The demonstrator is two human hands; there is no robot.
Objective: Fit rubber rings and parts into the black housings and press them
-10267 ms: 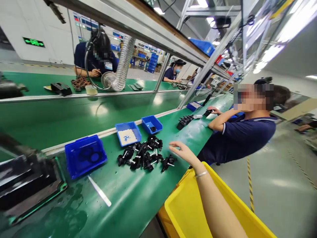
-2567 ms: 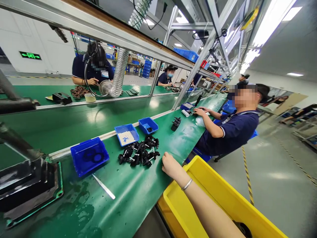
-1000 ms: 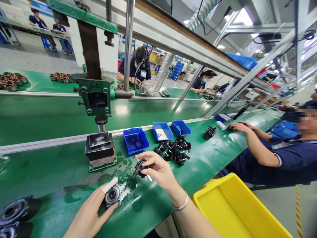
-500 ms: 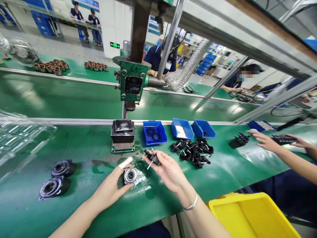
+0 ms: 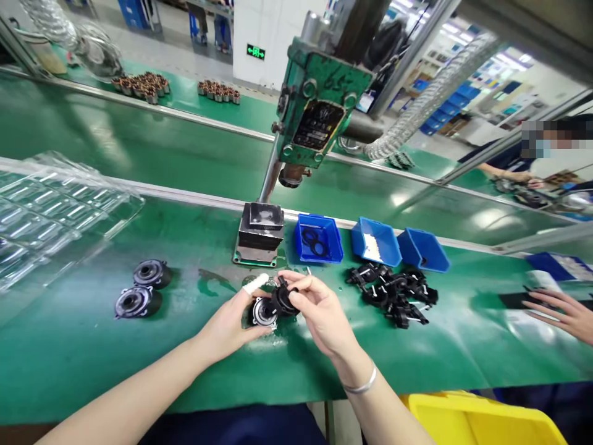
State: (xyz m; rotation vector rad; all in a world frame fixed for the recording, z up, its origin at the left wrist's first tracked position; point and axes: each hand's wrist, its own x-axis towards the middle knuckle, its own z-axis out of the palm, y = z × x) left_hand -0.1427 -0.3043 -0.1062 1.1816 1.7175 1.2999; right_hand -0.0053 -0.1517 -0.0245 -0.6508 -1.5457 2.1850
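Note:
My left hand (image 5: 231,321), with a white cover on one finger, is closed around a round motor housing (image 5: 264,313) whose ringed metal face points up. My right hand (image 5: 319,309), a silver bangle on its wrist, pinches a black plastic part (image 5: 285,300) with a white pin. That black part is tilted over the right side of the housing; whether the two touch I cannot tell. Two similar housings (image 5: 134,301) stand on the green table to the left. To the right lies a pile of black plastic parts (image 5: 393,290), several with white pins.
A green press (image 5: 319,105) stands behind my hands above a black block (image 5: 262,225). Blue bins (image 5: 319,254) line the back, one holding black rings. Clear plastic trays (image 5: 55,210) lie left, a yellow crate (image 5: 482,420) front right. A co-worker's hand (image 5: 563,309) is at far right.
My right hand has brought the black part left and over the housing in my left hand. The camera view has turned and shifted. The co-worker's hands have moved at the right edge.

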